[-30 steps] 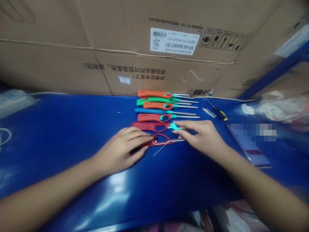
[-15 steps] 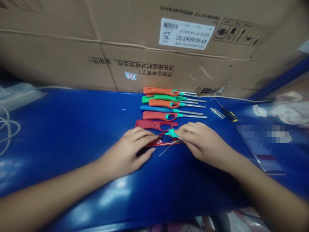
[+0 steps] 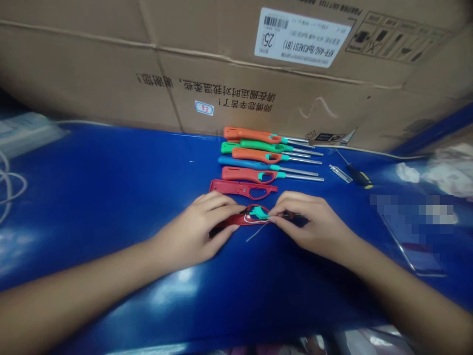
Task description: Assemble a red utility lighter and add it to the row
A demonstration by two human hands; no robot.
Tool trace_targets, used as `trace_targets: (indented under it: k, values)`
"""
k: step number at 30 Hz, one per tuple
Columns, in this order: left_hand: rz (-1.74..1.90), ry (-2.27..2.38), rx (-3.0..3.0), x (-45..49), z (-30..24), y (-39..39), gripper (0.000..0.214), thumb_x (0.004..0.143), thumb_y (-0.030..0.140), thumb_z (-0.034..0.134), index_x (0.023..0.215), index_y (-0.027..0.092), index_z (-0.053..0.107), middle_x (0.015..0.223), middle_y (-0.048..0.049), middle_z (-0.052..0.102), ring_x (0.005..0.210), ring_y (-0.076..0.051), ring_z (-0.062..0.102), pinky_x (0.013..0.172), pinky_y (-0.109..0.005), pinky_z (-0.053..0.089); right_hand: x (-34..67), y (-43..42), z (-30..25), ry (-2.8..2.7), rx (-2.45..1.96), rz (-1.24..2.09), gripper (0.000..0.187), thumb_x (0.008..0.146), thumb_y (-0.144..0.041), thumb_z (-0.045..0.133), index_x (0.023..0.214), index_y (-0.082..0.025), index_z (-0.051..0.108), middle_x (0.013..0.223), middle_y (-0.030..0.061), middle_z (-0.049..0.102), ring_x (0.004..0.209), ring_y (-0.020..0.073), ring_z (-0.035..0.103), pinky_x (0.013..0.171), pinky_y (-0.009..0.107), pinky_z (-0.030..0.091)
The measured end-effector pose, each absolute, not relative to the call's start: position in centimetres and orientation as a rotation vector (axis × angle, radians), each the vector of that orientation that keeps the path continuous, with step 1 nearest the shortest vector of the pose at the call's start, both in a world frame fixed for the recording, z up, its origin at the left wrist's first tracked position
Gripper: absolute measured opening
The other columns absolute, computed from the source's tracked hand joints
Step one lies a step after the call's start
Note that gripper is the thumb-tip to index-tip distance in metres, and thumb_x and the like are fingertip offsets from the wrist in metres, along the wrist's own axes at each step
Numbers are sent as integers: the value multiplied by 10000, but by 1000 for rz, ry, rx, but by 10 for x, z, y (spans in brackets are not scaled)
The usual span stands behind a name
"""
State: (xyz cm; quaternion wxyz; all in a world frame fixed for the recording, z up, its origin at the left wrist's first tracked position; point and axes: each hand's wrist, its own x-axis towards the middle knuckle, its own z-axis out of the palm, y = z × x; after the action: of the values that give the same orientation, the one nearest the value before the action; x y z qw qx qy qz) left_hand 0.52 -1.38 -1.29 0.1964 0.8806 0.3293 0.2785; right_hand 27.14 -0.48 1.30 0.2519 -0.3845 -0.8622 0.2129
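Note:
On the blue table [image 3: 111, 197] my left hand [image 3: 195, 231] presses down on a red lighter half-shell [image 3: 240, 219], its fingers curled over the handle end. My right hand [image 3: 306, 222] pinches a small teal trigger piece [image 3: 258, 213] and sets it into the shell's loop; a thin wire [image 3: 254, 232] sticks out below. A second red half-shell [image 3: 242, 188] lies just behind. Further back lie several finished long-nosed lighters [image 3: 258, 158] in orange, green and blue, side by side.
A large cardboard box [image 3: 221, 64] walls off the back of the table. A small screwdriver [image 3: 356, 173] and a metal tube [image 3: 340, 173] lie right of the lighters. A phone [image 3: 410, 231] lies at the right, white cables [image 3: 11, 187] at the left edge, crumpled plastic [image 3: 443, 170] far right.
My right hand carried the teal trigger piece from the rear red shell to the near shell's loop. The left hand stayed on the shell. The camera tilted slightly.

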Motion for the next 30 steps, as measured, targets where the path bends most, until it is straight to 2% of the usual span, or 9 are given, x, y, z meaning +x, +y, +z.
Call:
trace_targets:
  k: [19, 30]
  values:
    - [713, 893, 2422, 6, -11, -13, 284, 981, 204, 538, 1247, 191, 640, 1078, -83, 626, 1023, -206, 572, 942, -373, 489, 275, -7, 12, -2742, -1039, 248, 185, 1018, -233, 465, 987, -197, 644, 966, 54, 667, 907, 194, 607, 799, 364, 451]
    - [650, 916, 2396, 6, -10, -15, 293, 973, 213, 543, 1249, 204, 641, 1042, -72, 608, 1000, -207, 572, 925, -368, 486, 272, -8, 8, -2719, -1011, 348, 203, 1027, -254, 458, 1005, -195, 651, 969, 66, 654, 891, 185, 583, 779, 343, 452]
